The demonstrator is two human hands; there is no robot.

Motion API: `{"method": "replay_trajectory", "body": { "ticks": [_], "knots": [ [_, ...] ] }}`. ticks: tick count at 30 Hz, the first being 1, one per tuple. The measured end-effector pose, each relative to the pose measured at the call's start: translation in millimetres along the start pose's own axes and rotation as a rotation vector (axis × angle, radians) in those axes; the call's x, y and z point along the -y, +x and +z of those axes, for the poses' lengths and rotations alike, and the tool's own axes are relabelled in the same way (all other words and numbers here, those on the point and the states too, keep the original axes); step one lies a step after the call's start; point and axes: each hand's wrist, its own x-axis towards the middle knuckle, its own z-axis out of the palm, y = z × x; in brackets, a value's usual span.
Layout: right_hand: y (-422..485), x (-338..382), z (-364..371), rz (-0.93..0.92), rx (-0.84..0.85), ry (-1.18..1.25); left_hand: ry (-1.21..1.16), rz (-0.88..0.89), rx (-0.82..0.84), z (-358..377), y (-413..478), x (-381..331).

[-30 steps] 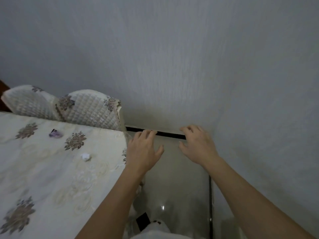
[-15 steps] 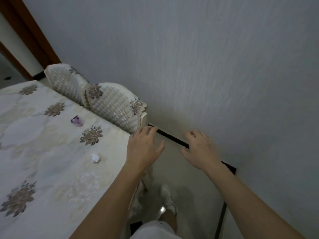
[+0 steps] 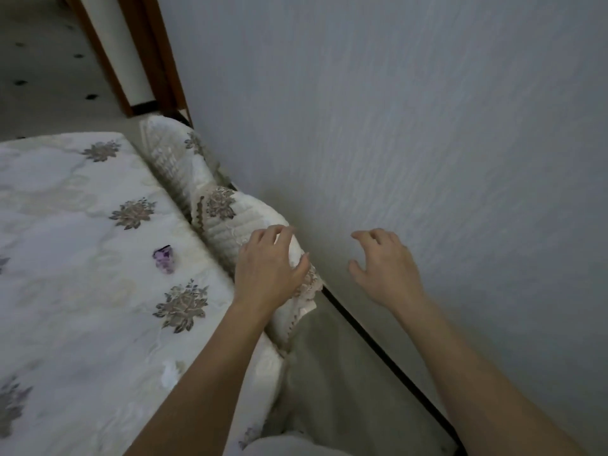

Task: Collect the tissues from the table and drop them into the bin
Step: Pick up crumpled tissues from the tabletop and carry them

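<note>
Both hands empty, fingers spread and curled; left hand [image 3: 268,269] at centre over quilted chair cover [image 3: 230,222], right hand [image 3: 386,264] toward 3 o'clock before grey wall [image 3: 394,110]; purple wrapper [image 3: 164,257] on floral tabletop [image 3: 65,258] toward 9 o'clock; white tissue [image 3: 170,373] at 7 o'clock beside left forearm

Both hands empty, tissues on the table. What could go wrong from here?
1. The white tissue sits right at the left forearm's edge, partly hidden; it could be brushed away or missed.
2. The purple wad is left of the left hand, which hovers over the chair cover, off target.
3. No bin is in view; the right hand faces bare wall.
</note>
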Motion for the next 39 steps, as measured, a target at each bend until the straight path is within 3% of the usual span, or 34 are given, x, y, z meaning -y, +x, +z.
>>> {"method": "replay_trajectory", "body": {
  "ticks": [7, 16, 21, 26, 32, 39],
  "knots": [
    [86, 57, 42, -0.290, 0.059, 0.025, 0.056, -0.253, -0.048, -10, 5, 64],
    [151, 166, 116, -0.734, 0.259, 0.182, 0.202, -0.700, -0.116, -22, -60, 146],
    [184, 191, 157, -1.007, 0.361, 0.221, 0.202, -1.042, -0.097, -6, -95, 146],
    [214, 208, 189, -1.212, 0.416, 0.153, 0.079, -1.389, -0.285, 12, -119, 120],
    [240, 242, 222, -1.196, 0.583, 0.071, 0.085, -1.602, -0.268, 40, -154, 103],
    [250, 275, 261, -1.170, 0.686, -0.114, 0.010, -1.824, -0.103, 73, -157, 109]
  ]
}}
